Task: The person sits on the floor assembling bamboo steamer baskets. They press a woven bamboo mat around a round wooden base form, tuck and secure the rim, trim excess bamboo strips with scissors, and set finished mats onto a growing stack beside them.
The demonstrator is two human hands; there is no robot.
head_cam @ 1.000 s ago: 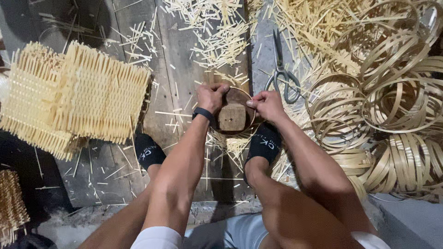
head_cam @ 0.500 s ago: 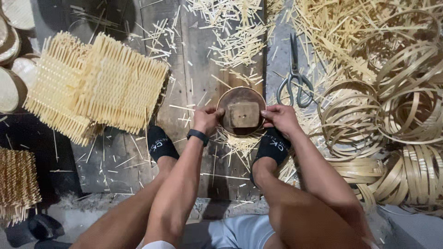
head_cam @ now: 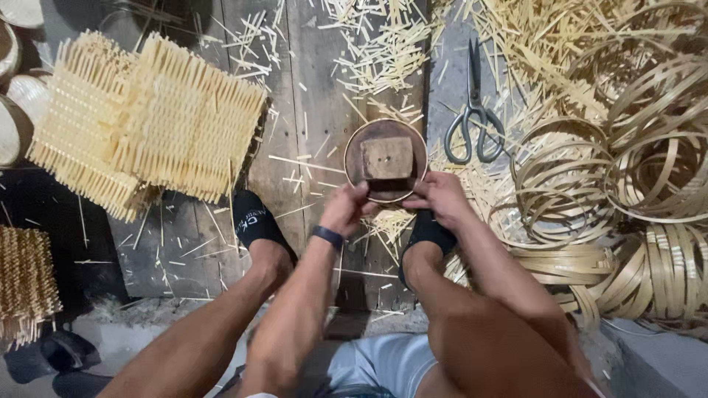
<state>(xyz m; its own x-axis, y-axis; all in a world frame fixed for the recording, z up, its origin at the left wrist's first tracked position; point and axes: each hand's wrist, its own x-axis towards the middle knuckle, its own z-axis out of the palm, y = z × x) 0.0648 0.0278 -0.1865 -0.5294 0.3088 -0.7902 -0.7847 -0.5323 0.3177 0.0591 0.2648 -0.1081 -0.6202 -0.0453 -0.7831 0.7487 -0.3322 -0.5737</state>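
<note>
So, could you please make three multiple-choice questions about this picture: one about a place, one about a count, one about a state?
1. Where do the scissors lie, seen from the round hoop?
A. to its right
B. to its left
C. inside it

2. How many hands hold the hoop?
A. none
B. one
C. two

3. How do the scissors lie?
A. untouched on the boards
B. gripped in a hand
C. hanging on a wall

Answers:
1 A, they lie right of the hoop.
2 C, left hand and right hand both grip its near edge.
3 A, no hand touches them.
</note>
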